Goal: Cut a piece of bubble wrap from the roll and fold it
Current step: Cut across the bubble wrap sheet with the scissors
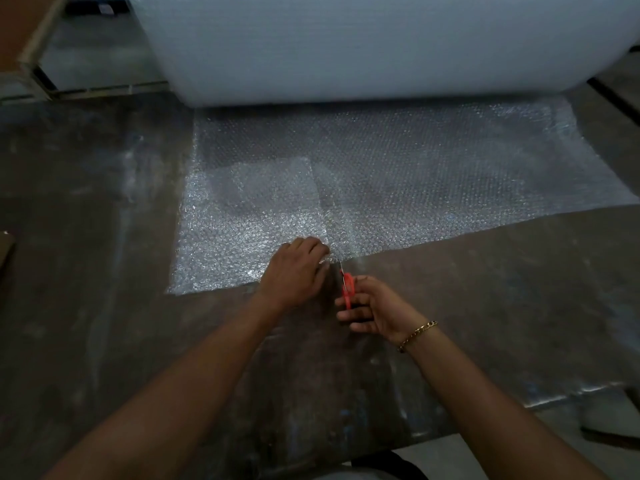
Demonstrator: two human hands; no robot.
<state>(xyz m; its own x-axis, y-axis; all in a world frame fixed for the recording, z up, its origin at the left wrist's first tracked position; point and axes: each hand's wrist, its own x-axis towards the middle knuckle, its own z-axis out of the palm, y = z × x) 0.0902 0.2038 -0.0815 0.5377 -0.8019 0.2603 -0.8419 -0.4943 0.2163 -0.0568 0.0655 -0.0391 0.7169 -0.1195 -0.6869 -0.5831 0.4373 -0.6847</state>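
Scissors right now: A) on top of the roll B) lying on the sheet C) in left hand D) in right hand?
D: the right hand, with the chain bracelet, holds the orange-handled scissors, blades at the near edge of the bubble wrap sheet, which the left hand holds.

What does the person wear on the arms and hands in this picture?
The left hand and right hand have no gloves, and no sleeves are in view. A gold-coloured chain bracelet circles the right wrist; the left wrist is bare.

This looks like a packing workshop. A huge white bubble-wrap roll (pixel 346 46) sits on a scuffed, dark work surface (pixel 86 237) near brown cardboard (pixel 20 26).
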